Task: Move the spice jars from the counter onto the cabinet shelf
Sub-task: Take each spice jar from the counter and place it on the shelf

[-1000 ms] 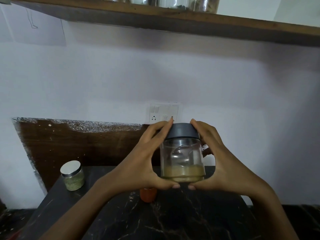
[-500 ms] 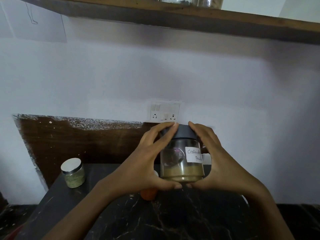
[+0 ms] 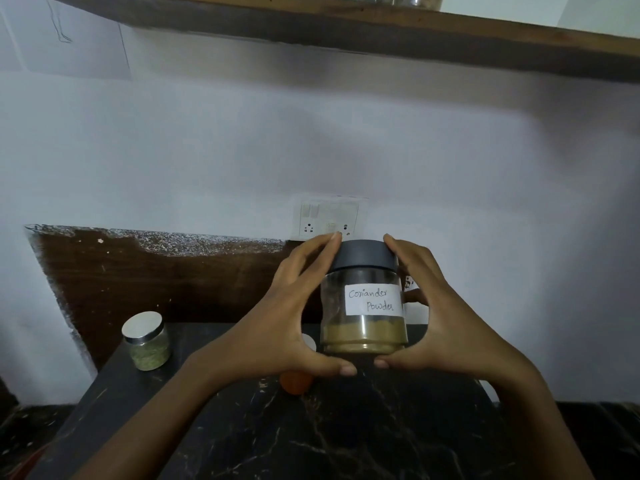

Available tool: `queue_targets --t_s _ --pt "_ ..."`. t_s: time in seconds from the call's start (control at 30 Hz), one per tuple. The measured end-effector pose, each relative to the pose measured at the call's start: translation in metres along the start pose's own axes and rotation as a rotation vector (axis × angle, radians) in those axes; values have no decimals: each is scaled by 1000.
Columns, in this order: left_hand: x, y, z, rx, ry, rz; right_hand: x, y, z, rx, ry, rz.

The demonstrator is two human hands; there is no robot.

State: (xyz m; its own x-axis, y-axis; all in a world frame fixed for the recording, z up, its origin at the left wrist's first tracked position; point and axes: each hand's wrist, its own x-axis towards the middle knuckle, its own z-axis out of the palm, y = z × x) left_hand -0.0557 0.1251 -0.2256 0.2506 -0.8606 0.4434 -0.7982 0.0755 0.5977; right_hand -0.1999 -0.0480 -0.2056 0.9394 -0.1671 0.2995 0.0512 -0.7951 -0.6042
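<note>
A clear jar (image 3: 363, 336) with a dark grey lid and a white label reading "Coriander Powder" is held above the black counter (image 3: 346, 427). My left hand (image 3: 287, 320) grips its left side and my right hand (image 3: 440, 320) its right side, thumbs under the base. A small jar with a silver lid (image 3: 147, 341) and greenish contents stands at the counter's back left. An orange-bottomed jar (image 3: 296, 382) is mostly hidden behind my left hand. The wooden shelf (image 3: 381, 32) runs overhead, with jars (image 3: 398, 0) just showing at the top edge.
A white switch and socket plate (image 3: 325, 216) sits on the wall behind the held jar. A brown backsplash panel (image 3: 166, 278) rises behind the counter's left part. The counter's left edge drops off near the silver-lidded jar.
The jar has been turned in my hands, so the handwritten label now faces me fully. Both hands keep their grip at about the same spot.
</note>
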Motion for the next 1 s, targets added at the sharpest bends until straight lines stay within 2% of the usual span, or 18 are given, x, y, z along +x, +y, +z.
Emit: queue_targets --t_s 0.1,0.27,0.43,0.77,1.0 --pt "3 0 0 11 18 -3 0 -1 0 -20 -3 -12" --pt "1 -1 -5 -140 38 -12 -5 1 -13 76 -40 9" --pt "6 4 -8 -116 20 -1 -4 -1 -21 94 -25 -32" --pt "56 34 -37 177 22 157 6 -6 -70 7 99 -92" --pt "147 87 -83 441 74 371 38 -20 -158 -117 261 -222"
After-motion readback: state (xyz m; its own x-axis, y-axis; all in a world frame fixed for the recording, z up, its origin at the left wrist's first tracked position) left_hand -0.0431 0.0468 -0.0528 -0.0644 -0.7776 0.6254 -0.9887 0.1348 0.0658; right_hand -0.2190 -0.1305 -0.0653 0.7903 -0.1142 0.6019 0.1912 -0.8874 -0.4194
